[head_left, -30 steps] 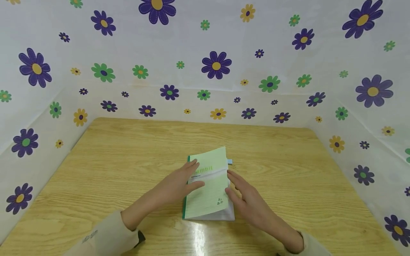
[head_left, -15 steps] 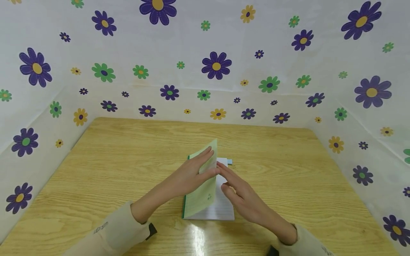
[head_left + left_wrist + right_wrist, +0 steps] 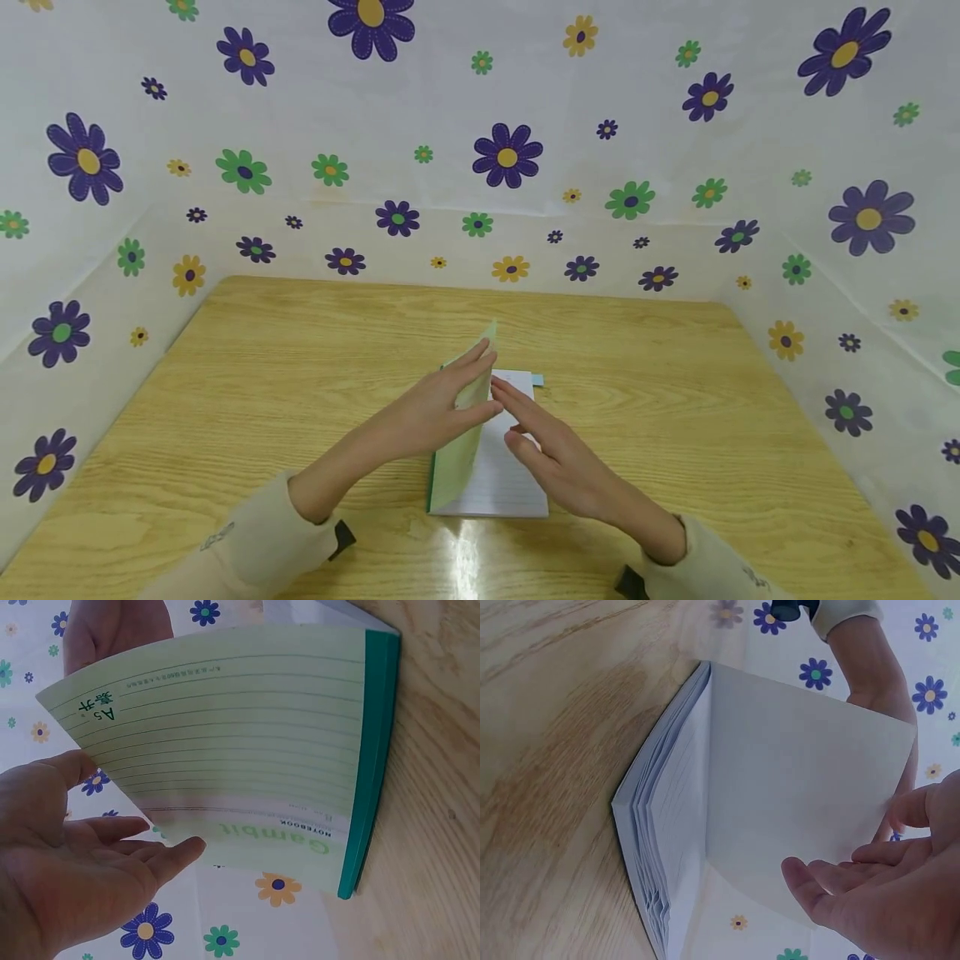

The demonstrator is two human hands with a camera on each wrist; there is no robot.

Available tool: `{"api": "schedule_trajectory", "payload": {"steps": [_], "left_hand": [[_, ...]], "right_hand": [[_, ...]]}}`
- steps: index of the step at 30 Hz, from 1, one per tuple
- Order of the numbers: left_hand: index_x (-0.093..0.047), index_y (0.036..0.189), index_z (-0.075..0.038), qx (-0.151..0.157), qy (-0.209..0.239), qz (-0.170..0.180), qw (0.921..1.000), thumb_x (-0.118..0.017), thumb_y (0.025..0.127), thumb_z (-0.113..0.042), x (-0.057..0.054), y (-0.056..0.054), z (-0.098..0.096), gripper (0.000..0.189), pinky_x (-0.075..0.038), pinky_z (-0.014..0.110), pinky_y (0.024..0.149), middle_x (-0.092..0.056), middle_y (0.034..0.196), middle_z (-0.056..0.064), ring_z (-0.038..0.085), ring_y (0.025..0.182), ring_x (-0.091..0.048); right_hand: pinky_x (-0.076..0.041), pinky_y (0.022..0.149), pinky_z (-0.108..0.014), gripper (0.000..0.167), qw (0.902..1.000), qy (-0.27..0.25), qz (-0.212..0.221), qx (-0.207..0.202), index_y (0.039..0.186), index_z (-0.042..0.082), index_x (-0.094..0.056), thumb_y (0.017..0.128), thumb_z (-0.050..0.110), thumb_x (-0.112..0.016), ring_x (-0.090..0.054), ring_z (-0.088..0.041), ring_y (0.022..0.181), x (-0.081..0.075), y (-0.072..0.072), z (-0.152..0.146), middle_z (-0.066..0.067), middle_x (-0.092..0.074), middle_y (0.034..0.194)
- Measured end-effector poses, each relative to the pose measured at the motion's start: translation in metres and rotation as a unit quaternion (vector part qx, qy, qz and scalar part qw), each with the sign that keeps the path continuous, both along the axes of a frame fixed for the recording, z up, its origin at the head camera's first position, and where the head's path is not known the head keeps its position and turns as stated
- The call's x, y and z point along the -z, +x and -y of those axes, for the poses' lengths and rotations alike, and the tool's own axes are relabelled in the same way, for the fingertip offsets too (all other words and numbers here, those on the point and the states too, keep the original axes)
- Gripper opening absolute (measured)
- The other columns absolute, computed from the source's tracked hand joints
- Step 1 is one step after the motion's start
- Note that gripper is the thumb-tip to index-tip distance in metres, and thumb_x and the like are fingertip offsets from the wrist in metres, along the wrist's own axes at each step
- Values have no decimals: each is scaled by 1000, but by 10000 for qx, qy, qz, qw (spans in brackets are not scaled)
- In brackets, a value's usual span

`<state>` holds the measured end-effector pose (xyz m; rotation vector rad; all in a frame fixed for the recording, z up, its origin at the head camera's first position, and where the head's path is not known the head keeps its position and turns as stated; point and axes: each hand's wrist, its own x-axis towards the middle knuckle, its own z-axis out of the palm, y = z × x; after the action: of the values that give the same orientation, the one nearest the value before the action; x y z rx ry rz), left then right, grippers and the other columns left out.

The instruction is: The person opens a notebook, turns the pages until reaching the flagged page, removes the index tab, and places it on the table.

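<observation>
A notebook lies on the table with its pale green front cover (image 3: pixel 453 471) lifted nearly upright and the lined white pages (image 3: pixel 510 487) showing below. Its dark green spine (image 3: pixel 373 765) is on the left side. My left hand (image 3: pixel 423 412) is at the cover's outer face, fingers extended, a fingertip on the printed side and the thumb near the free edge. On the inner side, my right hand (image 3: pixel 566 458) reaches over the pages with straight fingers, their tips close to the cover's free edge. The blank inside of the cover (image 3: pixel 795 772) faces the right wrist camera.
The wooden table (image 3: pixel 300 333) spreads around the notebook. A light blue tab (image 3: pixel 537 380) sticks out at the notebook's upper right corner. White cloth (image 3: pixel 420 100) with printed flowers hangs at the back and both sides.
The cover has swung up from nearly flat over the pages to almost upright, baring the lined page. My right hand has moved left with its edge; my left hand has shifted onto its outer part.
</observation>
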<state>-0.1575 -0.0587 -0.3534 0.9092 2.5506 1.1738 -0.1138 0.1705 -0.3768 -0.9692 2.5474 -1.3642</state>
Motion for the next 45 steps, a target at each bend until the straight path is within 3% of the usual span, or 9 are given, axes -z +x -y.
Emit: {"api": "schedule_trajectory", "payload": {"steps": [6,11,18,24,27,37,45], "left_hand": [[-32,162,-7,-1,-5,-14,10000,-56,108,-30,-2,1,10,64,-29,50,121,-13,172,2,25,155,-21],[-30,162,-5,-28,16,-92,10000,-54,108,-24,-3,2,22,62,-29,51,121,-15,172,6,27,155,-21],[-26,163,-3,-132,79,-123,9998,-49,107,-18,-4,5,40,62,-27,53,121,-16,171,7,30,155,-22],[-23,163,-3,-291,129,-169,9993,-46,107,-15,-2,8,58,62,-28,52,121,-14,171,5,29,154,-25],[-22,163,-2,-350,94,-261,9990,-46,108,-13,0,9,67,61,-29,52,120,-14,171,6,30,153,-26],[-26,158,9,-641,-234,-589,9959,-65,102,-9,1,17,98,71,-29,56,118,-19,168,21,39,153,-24],[-28,157,12,-948,-549,-569,9924,-74,97,-13,10,22,116,79,-31,60,115,-22,166,26,45,150,-27]], "right_hand": [[-51,101,-52,56,9998,88,82,188,163,9,-30,111,16,-48,-54,-35,133,1,0,-3,-7,-25,169],[-53,97,-56,57,9989,165,259,364,163,9,-30,111,20,-50,-56,-40,131,5,-2,-6,-9,-25,169],[-43,110,-58,64,9966,448,377,572,161,1,-30,109,27,-56,-37,-36,148,14,-5,-12,-14,-26,168],[-23,121,-57,73,9882,1377,306,595,156,-10,-31,105,30,-63,-20,-41,154,26,-10,-19,-25,-25,166],[-21,122,-58,77,9810,1838,196,599,155,-12,-33,102,32,-68,-18,-45,154,32,-11,-21,-29,-26,164],[-27,118,-63,84,9697,2395,-38,488,153,-13,-37,95,33,-77,-20,-47,153,38,-8,-19,-29,-26,164],[-28,117,-65,86,9636,2644,-5,400,152,-15,-37,94,35,-78,-21,-49,152,39,-6,-22,-31,-27,163]]}}
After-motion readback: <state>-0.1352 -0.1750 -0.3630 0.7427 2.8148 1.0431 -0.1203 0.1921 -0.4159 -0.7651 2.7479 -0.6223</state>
